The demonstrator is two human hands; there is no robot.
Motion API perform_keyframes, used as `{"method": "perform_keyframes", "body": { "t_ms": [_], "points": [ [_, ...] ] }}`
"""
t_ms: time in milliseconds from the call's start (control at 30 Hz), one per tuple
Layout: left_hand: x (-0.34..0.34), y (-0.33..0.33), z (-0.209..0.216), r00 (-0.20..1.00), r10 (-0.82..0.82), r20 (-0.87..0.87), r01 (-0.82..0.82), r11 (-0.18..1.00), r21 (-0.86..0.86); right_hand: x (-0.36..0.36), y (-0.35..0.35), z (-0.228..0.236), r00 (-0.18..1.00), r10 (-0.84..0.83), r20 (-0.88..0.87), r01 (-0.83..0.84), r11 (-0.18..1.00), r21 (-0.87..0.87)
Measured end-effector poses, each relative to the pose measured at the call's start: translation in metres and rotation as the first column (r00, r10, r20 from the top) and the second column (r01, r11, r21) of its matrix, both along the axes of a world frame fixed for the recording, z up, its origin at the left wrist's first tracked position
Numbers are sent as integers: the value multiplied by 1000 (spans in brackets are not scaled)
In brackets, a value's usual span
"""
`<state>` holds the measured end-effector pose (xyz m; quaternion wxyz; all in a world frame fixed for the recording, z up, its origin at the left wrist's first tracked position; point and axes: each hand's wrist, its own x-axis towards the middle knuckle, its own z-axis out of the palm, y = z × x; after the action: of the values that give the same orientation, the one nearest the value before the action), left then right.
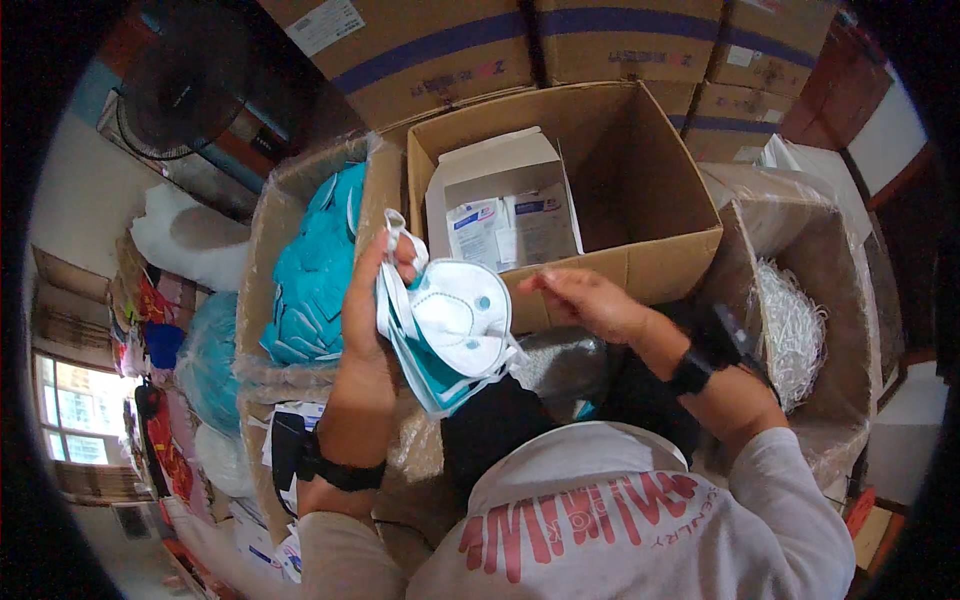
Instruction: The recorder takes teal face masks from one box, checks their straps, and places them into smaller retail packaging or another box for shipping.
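Observation:
My left hand [366,295] is closed round a bundle of face masks [458,312], white on the face toward me, with teal layers showing beneath. White straps [397,222] loop up over its fingers. Just right of the bundle, my right hand [592,303] is held with thumb and fingertips drawn together. Whether a thin strap lies in that pinch is too small to tell. Beyond both hands, a large cardboard box [655,245] holds an open white carton [500,163] with several printed packets [480,228] inside.
A plastic-lined box of teal mask pieces [312,285] stands at left. To the right, another lined box [848,330] holds a heap of white straps [793,325]. Stacked cartons [620,45] rise behind, and a dark fan [180,95] is at far left.

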<state>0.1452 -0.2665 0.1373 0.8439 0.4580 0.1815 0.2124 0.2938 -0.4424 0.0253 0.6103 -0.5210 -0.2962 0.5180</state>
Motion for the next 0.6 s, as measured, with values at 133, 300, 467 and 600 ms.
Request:
{"method": "perform_keyframes", "body": {
  "t_ms": [133, 300, 467, 600],
  "points": [
    [17, -1, 14, 997, 62, 54, -63, 998, 14, -24, 4, -1, 961, 276, 22, -272, 956, -114],
    [20, 9, 15, 983, 17, 180, -3, 997, -78, -55, -3, -9, 727, 225, -649, -282, 959, 17],
    [12, 22, 12, 985, 102, 139, -88, 991, -106, -52, -17, -6, 707, 468, -530, -415, 882, 225],
    [8, 32, 6, 977, 136, 164, -126, 989, -72, -56, -18, -11, 771, 483, -416, -452, 874, 177]
  ]
}}
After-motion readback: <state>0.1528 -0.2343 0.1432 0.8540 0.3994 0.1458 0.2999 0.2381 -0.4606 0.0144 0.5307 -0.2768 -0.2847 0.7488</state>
